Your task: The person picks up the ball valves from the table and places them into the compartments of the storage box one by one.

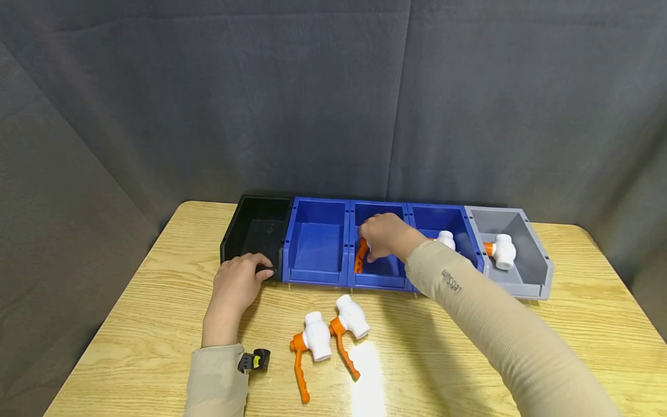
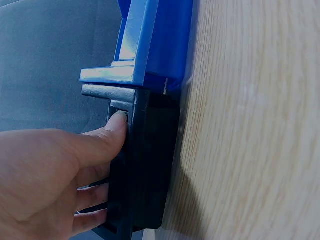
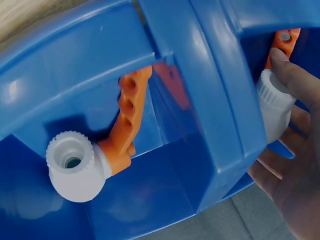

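Note:
My right hand [image 1: 384,234] reaches into the middle blue bin [image 1: 379,281] and grips a white ball valve [image 3: 276,107] with an orange handle. In the right wrist view the thumb lies at its collar and the fingers pass behind the body. My left hand [image 1: 238,286] pinches the front rim of the black bin [image 2: 150,165], thumb outside and fingers inside. On the table in front of the bins lie two more white valves with orange handles, a left one [image 1: 317,336] and a right one [image 1: 353,317].
Another blue bin [image 1: 316,246] adjoins the black one. Right of my right hand, a blue bin [image 1: 438,215] holds a valve [image 3: 77,172], and the grey bin [image 1: 542,272] at the row's end holds another [image 1: 504,252]. A dark curtain [image 1: 333,104] hangs behind.

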### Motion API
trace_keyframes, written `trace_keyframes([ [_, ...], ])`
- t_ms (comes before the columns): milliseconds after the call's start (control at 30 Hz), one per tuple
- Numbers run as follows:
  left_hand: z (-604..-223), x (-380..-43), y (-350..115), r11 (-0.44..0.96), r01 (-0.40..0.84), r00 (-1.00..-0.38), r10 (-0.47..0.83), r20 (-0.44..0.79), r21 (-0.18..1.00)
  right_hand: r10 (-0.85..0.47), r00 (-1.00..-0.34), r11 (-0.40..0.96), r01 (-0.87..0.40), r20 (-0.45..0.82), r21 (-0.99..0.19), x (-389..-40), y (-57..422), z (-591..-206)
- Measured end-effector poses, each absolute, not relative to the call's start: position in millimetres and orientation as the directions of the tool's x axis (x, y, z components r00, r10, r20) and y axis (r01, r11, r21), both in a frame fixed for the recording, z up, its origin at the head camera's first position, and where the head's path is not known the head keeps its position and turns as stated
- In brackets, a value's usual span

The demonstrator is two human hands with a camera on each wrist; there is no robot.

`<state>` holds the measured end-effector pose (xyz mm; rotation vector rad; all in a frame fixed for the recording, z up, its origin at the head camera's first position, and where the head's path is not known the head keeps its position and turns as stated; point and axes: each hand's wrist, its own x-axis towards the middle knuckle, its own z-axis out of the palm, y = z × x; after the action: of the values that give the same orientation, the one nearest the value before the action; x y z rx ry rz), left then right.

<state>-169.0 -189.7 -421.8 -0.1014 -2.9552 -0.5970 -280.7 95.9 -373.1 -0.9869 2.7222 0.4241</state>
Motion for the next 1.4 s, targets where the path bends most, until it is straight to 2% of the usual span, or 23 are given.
trace_keyframes([
  [333, -422, -170, -188, 0.916, 0.096, -0.99, 0.048, 0.131, 0.389, -0.526, -0.769, 0.77, -0.612, -0.364, 0.181, -280, 96, -378],
  [1267, -421, -170, -187, 0.916, 0.093, -0.99, 0.045, 0.131, 0.39, -0.501, -0.787, 0.797, -0.582, -0.36, 0.161, -275, 102, -380],
  [1400, -420, -170, -187, 0.916, 0.091, -0.991, 0.043, 0.13, 0.39, -0.525, -0.785, 0.79, -0.593, -0.328, 0.155, -272, 105, -381],
])
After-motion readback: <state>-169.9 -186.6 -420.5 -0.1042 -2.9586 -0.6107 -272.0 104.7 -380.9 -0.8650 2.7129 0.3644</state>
